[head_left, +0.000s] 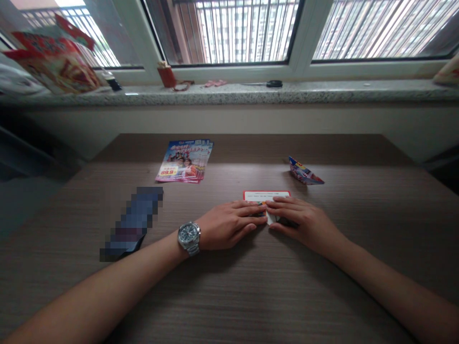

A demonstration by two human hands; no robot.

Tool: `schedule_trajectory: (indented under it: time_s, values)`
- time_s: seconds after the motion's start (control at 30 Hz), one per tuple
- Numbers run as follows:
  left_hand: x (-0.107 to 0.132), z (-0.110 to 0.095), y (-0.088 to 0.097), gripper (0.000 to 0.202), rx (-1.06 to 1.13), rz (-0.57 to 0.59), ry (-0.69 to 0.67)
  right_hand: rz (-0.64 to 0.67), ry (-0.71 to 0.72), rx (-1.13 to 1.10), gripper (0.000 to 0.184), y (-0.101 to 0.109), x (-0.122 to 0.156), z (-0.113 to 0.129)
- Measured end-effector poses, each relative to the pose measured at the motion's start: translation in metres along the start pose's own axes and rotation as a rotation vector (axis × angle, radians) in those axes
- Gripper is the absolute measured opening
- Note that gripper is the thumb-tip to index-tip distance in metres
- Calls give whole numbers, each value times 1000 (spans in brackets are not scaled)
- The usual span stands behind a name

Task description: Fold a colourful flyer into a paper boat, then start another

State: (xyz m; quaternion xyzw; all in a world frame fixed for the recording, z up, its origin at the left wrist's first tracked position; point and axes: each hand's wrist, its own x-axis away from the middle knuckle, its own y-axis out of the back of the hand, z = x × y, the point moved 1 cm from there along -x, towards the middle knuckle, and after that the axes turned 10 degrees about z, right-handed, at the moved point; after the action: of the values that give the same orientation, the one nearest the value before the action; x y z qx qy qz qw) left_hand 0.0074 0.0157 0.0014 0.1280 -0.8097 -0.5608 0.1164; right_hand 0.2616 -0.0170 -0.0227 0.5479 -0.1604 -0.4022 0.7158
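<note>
A printed paper leaflet (267, 195) with a red border lies on the table, part of it folded over toward its lower edge. My left hand (229, 224), a watch (189, 236) on its wrist, rests flat on the left side of the paper with fingers stretched out. From the right, my right hand (304, 219) lies on the same sheet, its fingers extended and pressing down. The fingertips of both hands nearly meet over the fold and hide much of it. Beyond my right hand stands a small folded paper shape (304, 173), printed in blue and red.
A stack of printed flyers (186, 160) lies at the back left of the wooden table (229, 296). Nearer, a blurred-out dark phone-like object (134, 222) sits beside my left forearm. On the windowsill (222, 95) are scissors (274, 83), a red container (166, 75) and a food bag (60, 62).
</note>
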Motion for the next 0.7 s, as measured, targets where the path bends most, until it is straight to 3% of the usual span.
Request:
schedule_trajectory:
  time_s: [0.53,0.7]
  values:
    - [1,5,1,42,88,-5,-9,-14,3,14,29,-1,0,-1]
    - [6,6,3,39,-12,-48,98,-26,9,7,29,0,0,0]
